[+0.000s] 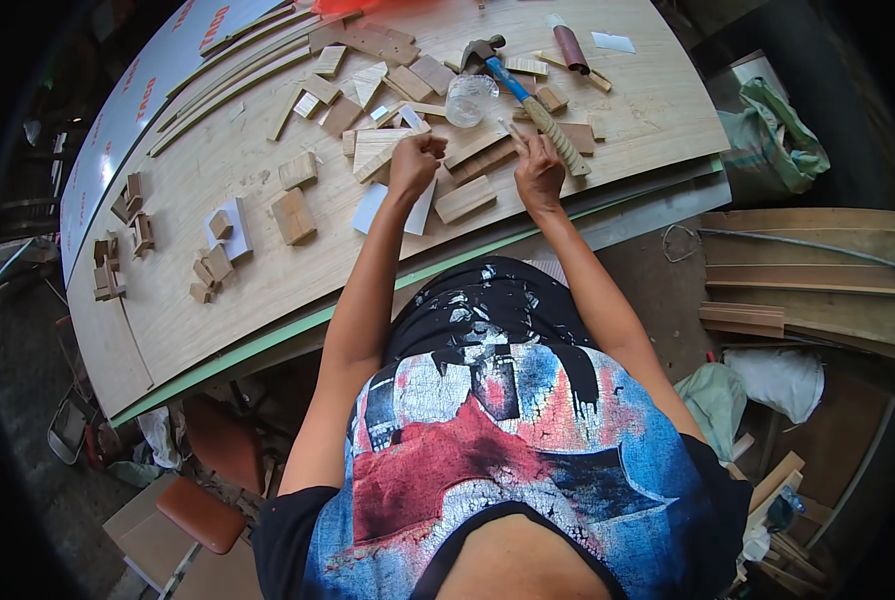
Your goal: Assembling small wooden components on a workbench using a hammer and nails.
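My left hand is closed beside a pale striped wood block; whatever its fingers may hold is hidden. A thin pale stick pokes up from the closed fingers of my right hand. Close to the right hand lies a claw hammer with a blue and tan handle. Between and beyond the hands stands a clear round container. A darker wood strip and a light wood block lie between my wrists, with a white sheet near my left forearm.
Several wood offcuts are scattered across the plywood tabletop. Long wood strips lie at the far left, small assembled wood pieces at the near left. A dark red cylinder lies at the far right. Stacked boards stand right of the table.
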A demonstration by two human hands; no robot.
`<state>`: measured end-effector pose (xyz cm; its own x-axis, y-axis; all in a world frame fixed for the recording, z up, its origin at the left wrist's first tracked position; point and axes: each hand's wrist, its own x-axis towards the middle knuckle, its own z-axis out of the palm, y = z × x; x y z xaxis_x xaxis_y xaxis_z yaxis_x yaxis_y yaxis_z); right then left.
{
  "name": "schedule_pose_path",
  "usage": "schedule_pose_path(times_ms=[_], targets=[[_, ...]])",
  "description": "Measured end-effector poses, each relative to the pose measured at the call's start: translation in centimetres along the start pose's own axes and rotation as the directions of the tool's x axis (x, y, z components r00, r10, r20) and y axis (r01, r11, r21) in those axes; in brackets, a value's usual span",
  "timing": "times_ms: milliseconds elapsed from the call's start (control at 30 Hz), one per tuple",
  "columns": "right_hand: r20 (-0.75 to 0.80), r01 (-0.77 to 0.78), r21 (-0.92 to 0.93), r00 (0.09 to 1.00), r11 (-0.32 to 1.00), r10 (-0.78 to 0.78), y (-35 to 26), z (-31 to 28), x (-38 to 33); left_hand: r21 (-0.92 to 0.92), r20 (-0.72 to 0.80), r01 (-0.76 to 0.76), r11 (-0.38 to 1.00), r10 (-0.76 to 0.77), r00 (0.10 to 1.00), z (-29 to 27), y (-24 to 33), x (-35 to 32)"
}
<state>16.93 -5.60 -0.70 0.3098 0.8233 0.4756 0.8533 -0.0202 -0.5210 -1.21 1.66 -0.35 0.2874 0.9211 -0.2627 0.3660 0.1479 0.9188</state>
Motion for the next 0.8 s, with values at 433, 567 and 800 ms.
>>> schedule_pose_path(times_ms=[433, 567, 800], targets=[[0.055, -0.021, 0.169, 0.998, 0.985, 0.012, -0.1, 1.0, 0.6, 0.291, -0.160, 0.003, 0.957, 0.046, 0.986, 0.7, 0.6, -2.8], [0.076, -0.060, 0.187, 0.996, 0.981, 0.046, -0.1, 1.0, 0.6, 0.359, -0.225, 0.005, 0.933, 0.081, 0.971, 1.5, 1.0, -2.8], [0.081, -0.074, 0.208, 0.995, 0.975, 0.058, -0.1, 0.8, 0.6, 0.448, -0.235, 0.004, 0.894, 0.114, 0.965, 1.9, 1.4, -2.5]])
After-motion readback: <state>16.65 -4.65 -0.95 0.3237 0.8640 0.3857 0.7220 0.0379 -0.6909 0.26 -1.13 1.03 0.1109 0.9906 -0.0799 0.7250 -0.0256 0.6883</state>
